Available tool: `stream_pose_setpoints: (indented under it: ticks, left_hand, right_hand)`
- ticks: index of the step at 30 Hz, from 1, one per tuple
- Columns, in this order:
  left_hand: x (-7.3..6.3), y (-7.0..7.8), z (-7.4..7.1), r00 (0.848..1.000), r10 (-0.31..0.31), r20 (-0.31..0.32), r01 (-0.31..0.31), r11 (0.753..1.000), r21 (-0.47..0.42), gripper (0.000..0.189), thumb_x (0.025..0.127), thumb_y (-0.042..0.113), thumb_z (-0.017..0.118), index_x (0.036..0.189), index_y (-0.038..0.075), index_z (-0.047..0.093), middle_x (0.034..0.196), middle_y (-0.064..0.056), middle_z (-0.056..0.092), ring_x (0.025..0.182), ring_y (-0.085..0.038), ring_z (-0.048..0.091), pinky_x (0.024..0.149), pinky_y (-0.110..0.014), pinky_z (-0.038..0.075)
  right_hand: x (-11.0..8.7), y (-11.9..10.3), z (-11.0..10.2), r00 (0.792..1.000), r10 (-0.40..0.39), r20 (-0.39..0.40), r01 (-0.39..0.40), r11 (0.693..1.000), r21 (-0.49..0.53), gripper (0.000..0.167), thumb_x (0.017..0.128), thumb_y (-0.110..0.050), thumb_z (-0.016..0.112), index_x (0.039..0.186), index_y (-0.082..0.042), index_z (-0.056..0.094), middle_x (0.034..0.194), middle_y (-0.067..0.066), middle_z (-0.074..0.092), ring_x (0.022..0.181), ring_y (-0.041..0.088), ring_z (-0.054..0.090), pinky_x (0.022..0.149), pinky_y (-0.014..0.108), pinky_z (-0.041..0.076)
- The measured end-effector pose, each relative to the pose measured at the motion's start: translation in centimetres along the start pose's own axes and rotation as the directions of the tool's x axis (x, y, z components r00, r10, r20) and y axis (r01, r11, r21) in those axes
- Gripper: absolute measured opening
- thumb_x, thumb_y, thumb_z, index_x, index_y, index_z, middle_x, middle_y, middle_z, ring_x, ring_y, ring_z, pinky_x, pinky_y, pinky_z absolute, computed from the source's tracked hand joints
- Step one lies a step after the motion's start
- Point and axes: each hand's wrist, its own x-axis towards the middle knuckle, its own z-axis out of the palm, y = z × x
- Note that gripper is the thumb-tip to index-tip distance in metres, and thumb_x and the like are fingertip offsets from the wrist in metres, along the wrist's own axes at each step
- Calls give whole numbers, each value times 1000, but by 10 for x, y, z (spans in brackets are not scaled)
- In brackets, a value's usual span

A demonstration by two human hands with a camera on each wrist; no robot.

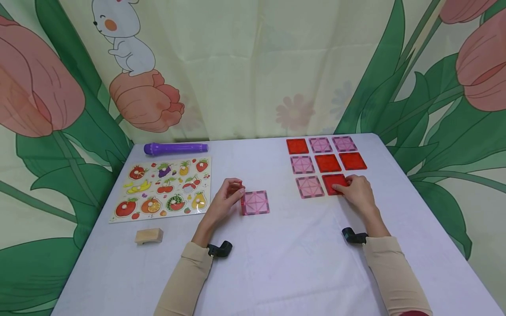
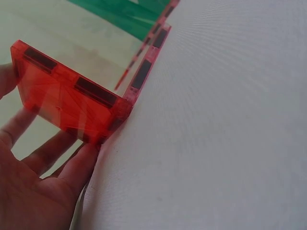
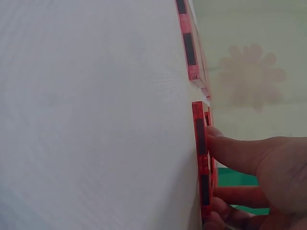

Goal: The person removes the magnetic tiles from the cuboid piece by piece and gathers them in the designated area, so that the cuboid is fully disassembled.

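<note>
My left hand [image 1: 223, 199] pinches a red magnetic tile [image 2: 64, 98] by its edges. In the left wrist view that tile stands tilted up, its lower edge meeting the edge of a pink magnetic tile [image 1: 255, 202] lying on the table. At the right, my right hand [image 1: 360, 195] holds another red magnetic tile [image 1: 331, 181], thumb on its face and fingers at its far side. This tile lies in the front row of a grid, beside a pink tile [image 1: 310, 187]. The right wrist view shows the red tile [image 3: 200, 148] flat against the tablecloth.
Behind the right hand lie more grid tiles, among them a red one [image 1: 353, 161] and a pink one [image 1: 344, 143]. A fruit puzzle board [image 1: 158, 193], a purple toy microphone [image 1: 175, 149] and a wooden block [image 1: 148, 236] lie at the left. A patterned curtain [image 1: 237, 66] hangs behind the table.
</note>
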Motion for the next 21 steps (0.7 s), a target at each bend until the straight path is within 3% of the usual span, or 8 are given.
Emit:
stream_pose_setpoints:
  ticks: [8, 13, 21]
  left_hand:
    - [0, -1, 0, 1000, -2, -4, 2, 1000, -2, 45, 102, 24, 57, 140, 5, 43, 135, -17, 55, 131, -32, 50, 114, -50, 43]
    - [-1, 0, 1, 1000, -12, -3, 12, 1000, -11, 46, 102, 24, 57, 142, 5, 42, 135, -17, 54, 131, -32, 50, 114, -50, 43]
    - [-1, 1, 1, 1000, -8, -4, 8, 1000, -16, 44, 102, 24, 57, 141, 6, 44, 134, -17, 55, 130, -32, 51, 113, -49, 44]
  right_hand:
    - [0, -1, 0, 999, 29, 12, -29, 999, -24, 69, 93, -32, 70, 137, 15, 46, 133, 36, 45, 122, 48, 43, 101, 60, 49]
    - [-1, -6, -2, 998, 53, -19, -54, 998, -13, 73, 95, -36, 67, 143, 11, 41, 136, 34, 40, 122, 45, 41, 96, 57, 54]
    - [-6, -23, -5, 998, 5, -69, -3, 999, 33, 74, 95, -37, 66, 147, 8, 39, 139, 32, 41, 127, 44, 41, 95, 57, 55]
